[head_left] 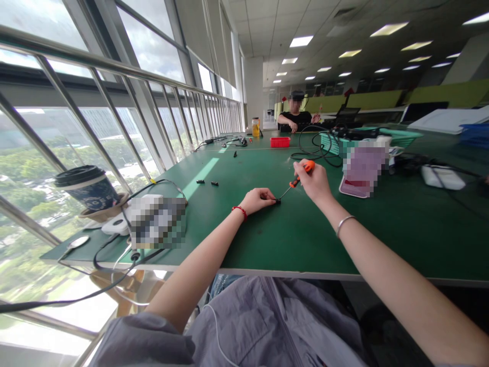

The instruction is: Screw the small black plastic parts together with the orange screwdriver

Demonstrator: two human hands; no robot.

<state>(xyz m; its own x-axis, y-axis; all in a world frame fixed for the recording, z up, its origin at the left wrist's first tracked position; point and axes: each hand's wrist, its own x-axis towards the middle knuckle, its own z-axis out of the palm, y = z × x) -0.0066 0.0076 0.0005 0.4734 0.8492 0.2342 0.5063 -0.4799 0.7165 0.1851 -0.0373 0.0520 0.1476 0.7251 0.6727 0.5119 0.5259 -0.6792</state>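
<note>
My left hand [260, 200] rests low over the green tabletop, its fingers closed on a small black part [278, 201] whose exact kind I cannot make out. In my right hand [313, 181] is a screwdriver [294, 182] with an orange and black handle. Its thin shaft slants down to the left, and the tip meets the black part or lies right beside it. Two more small black pieces [214, 183] lie on the table beyond my left hand, and another dark piece [235, 154] sits farther off.
A lidded coffee cup [87, 188], cables and white plugs crowd the left edge by the railing [145, 76]. Toward the back stand a red box [280, 142] and a jar [255, 127]. A phone [362, 171] and a teal basket [330, 143] are on the right. Another person [296, 114] sits opposite.
</note>
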